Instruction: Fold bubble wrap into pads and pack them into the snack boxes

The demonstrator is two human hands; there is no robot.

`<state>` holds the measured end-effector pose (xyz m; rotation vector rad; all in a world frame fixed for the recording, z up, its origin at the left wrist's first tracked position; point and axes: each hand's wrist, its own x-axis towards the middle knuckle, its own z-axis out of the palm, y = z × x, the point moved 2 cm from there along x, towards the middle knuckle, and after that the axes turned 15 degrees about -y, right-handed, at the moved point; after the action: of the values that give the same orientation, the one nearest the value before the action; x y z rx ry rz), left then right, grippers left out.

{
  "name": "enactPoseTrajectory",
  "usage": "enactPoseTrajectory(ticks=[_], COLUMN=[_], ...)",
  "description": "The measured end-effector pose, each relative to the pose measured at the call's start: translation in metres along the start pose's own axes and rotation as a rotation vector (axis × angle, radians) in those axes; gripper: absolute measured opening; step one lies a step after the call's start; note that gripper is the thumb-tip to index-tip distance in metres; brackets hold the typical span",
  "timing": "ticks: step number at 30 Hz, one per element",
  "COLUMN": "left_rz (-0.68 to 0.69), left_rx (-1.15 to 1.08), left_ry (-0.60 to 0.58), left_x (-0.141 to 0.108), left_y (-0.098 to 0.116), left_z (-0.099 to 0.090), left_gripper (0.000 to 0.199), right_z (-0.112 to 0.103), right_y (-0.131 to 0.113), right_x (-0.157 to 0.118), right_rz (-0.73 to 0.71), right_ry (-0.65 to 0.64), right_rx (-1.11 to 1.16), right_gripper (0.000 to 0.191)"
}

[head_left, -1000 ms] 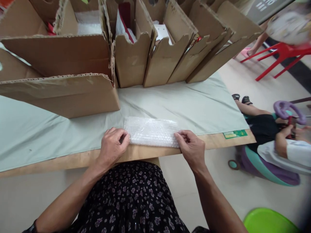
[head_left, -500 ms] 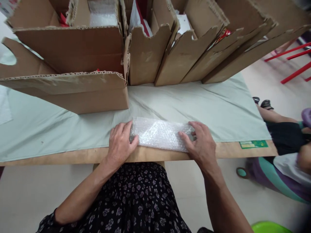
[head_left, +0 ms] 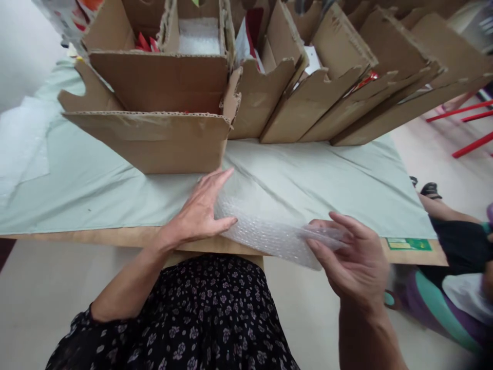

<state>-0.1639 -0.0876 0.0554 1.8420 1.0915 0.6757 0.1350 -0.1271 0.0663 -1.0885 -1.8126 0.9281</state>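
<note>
A strip of clear bubble wrap (head_left: 269,237) slants across the front edge of the cloth-covered table (head_left: 331,180). My right hand (head_left: 356,257) grips its right end between thumb and fingers, lifted over the table edge. At the strip's left end is my left hand (head_left: 200,205), thumb and fingers spread apart, the thumb lying near the wrap. Just behind my left hand stands a long open cardboard box (head_left: 169,149); a bit of red shows inside it.
Several tall open cardboard boxes (head_left: 265,97) stand in a row at the back, holding bubble wrap (head_left: 199,36), red packets (head_left: 144,43) and a white item (head_left: 313,59). White sheets (head_left: 23,139) lie at far left. A person sits at right, near red stool legs (head_left: 472,146).
My right hand has moved right and towards me, lifting its end of the bubble wrap. My left hand has opened wider. The view has shifted a little to the left.
</note>
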Motion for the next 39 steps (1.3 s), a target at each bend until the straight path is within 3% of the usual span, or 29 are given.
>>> enactPoseTrajectory(ticks=[5,9,13,16,18,21,24,27,30,33,36,39], left_rz=[-0.123,-0.234,-0.287,-0.231,-0.170,-0.135,-0.052,0.105,0.195,0.135,0.102,0.106], left_rx=[-0.132,-0.243,-0.033,0.265,0.455,0.694,0.830,0.817,0.678,0.534,0.422,0.312], left_ry=[-0.228,-0.214,-0.022,0.078,0.103,0.124,0.266,0.439,0.326,0.161,0.102,0.056], left_x=[-0.018,-0.065,-0.100,-0.094,-0.077,-0.050,-0.048,-0.077,-0.112,-0.131,-0.133,-0.130], left_y=[-0.003,-0.011,-0.020,-0.028,-0.036,-0.051,-0.052,-0.040,-0.028,-0.029,-0.035,-0.040], left_z=[-0.004,-0.016,-0.057,-0.083,-0.086,-0.071,-0.048,-0.028,-0.011,-0.002,-0.005,-0.013], left_gripper=[0.025,0.016,0.035,0.038,0.035,0.033,0.032,0.027,0.023,0.020,0.020,0.021], right_z=[-0.001,0.018,0.080,0.136,0.165,0.190,0.196,0.196,0.193,0.187,0.179,0.174], right_y=[-0.007,0.000,-0.001,-0.010,-0.016,-0.017,-0.011,-0.005,-0.004,-0.008,-0.011,-0.014], right_x=[-0.002,-0.001,-0.005,-0.017,-0.025,-0.036,-0.045,-0.050,-0.046,-0.037,-0.027,-0.021], right_rz=[0.096,0.137,0.136,0.167,0.200,0.234,0.244,0.227,0.194,0.165,0.289,0.452], right_ry=[0.018,-0.179,-0.471,-0.601,-0.597,-0.532,-0.464,-0.434,-0.433,-0.510,-0.570,-0.614], right_rx=[-0.054,-0.140,-0.086,0.042,0.074,0.075,0.063,0.065,0.079,0.145,0.287,0.463], right_gripper=[0.049,0.035,0.035,0.047,0.058,0.065,0.061,0.051,0.041,0.029,0.021,0.028])
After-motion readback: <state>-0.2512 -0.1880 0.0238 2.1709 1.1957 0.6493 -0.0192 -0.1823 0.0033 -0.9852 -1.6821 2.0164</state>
